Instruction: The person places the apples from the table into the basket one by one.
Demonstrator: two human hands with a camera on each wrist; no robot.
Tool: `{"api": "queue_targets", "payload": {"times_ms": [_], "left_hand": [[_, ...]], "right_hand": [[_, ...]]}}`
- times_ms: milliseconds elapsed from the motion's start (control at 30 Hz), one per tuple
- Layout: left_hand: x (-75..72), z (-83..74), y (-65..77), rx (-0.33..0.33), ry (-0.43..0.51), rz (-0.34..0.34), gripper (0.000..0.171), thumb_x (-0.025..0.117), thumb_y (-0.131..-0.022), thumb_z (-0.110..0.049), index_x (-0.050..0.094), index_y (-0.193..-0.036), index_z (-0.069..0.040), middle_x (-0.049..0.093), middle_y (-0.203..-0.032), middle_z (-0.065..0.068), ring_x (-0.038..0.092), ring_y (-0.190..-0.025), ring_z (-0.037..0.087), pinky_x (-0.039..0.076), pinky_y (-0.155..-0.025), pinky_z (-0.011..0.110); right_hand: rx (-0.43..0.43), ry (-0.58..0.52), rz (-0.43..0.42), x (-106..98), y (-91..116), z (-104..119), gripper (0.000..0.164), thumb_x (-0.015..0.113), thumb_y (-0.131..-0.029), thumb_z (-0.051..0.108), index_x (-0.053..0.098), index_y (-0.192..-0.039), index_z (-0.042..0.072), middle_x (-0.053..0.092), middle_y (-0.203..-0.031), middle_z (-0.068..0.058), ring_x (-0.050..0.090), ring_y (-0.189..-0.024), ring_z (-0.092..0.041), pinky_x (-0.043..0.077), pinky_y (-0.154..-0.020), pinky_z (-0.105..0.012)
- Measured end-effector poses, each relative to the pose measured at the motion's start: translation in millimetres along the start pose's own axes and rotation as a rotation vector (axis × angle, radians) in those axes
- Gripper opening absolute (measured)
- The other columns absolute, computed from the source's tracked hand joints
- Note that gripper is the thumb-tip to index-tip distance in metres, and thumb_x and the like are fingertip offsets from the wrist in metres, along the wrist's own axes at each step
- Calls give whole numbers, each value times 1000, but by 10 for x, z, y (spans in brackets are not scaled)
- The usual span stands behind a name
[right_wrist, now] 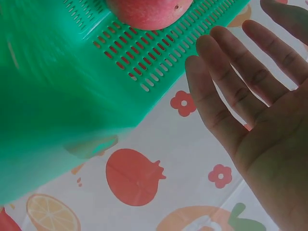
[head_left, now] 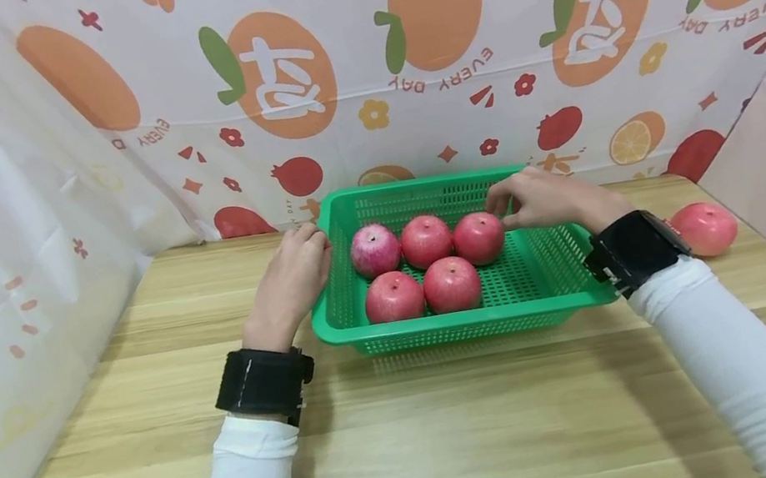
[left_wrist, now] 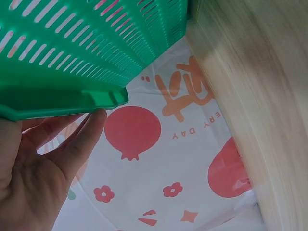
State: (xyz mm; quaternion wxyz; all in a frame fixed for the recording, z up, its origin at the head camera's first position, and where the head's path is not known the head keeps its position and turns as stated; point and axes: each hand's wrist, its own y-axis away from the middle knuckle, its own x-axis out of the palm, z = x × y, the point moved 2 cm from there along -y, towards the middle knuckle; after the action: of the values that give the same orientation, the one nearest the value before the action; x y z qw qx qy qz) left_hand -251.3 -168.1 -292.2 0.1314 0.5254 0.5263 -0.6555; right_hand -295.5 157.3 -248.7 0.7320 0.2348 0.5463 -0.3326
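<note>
A green plastic basket (head_left: 457, 319) with slotted walls stands on the wooden table. Inside it are several red apples (head_left: 452, 285) and a paler, purplish-pink round fruit (head_left: 375, 250) at the back left. My left hand (head_left: 294, 275) holds the basket's left rim; in the left wrist view its fingers (left_wrist: 79, 144) bend against the rim from outside. Over the back right of the basket, my right hand (head_left: 540, 200) hovers by the rightmost apple (head_left: 479, 238). Its fingers (right_wrist: 214, 103) look extended in the right wrist view, apart from the apple there.
Another pinkish-red fruit (head_left: 705, 228) lies on the table (head_left: 460, 429) right of the basket, partly behind the right wrist strap (head_left: 636, 251). A fruit-printed white sheet (head_left: 351, 50) hangs close behind the basket, with more sheeting at both sides.
</note>
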Motion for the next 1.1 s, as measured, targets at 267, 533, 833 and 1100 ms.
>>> {"api": "queue_targets", "payload": {"times_ms": [267, 533, 833, 1100], "left_hand": [[21, -13, 3, -3, -3, 6, 8, 59, -83, 0, 62, -87, 6, 56, -85, 15, 49, -82, 30, 51, -73, 41], [11, -13, 6, 8, 3, -9, 7, 60, -82, 0, 61, -85, 6, 55, -84, 15, 49, -81, 30, 51, -73, 41], [7, -11, 5, -3, 21, 25, 9, 61, -82, -1, 61, -88, 6, 55, -86, 15, 48, -81, 30, 51, -75, 42], [-5, -6, -6, -2, 13, 4, 7, 60, -82, 0, 61, -86, 6, 54, -85, 15, 48, -80, 30, 51, -74, 42]], "right_hand": [[-11, 6, -30, -42, 65, -42, 18, 62, -80, 9, 64, -97, 6, 63, -88, -6, 55, -79, -17, 51, -68, -38], [34, 16, -41, -116, 142, -118, 18, 63, -80, 11, 64, -98, 8, 63, -91, -5, 55, -81, -18, 48, -74, -41], [56, 38, -67, -168, 273, -255, 19, 65, -79, 11, 63, -97, 4, 62, -91, -10, 57, -78, -20, 51, -71, -43], [78, 47, -94, -220, 339, -345, 17, 65, -79, 11, 63, -95, 5, 60, -91, -10, 56, -79, -22, 50, -72, -44]]}}
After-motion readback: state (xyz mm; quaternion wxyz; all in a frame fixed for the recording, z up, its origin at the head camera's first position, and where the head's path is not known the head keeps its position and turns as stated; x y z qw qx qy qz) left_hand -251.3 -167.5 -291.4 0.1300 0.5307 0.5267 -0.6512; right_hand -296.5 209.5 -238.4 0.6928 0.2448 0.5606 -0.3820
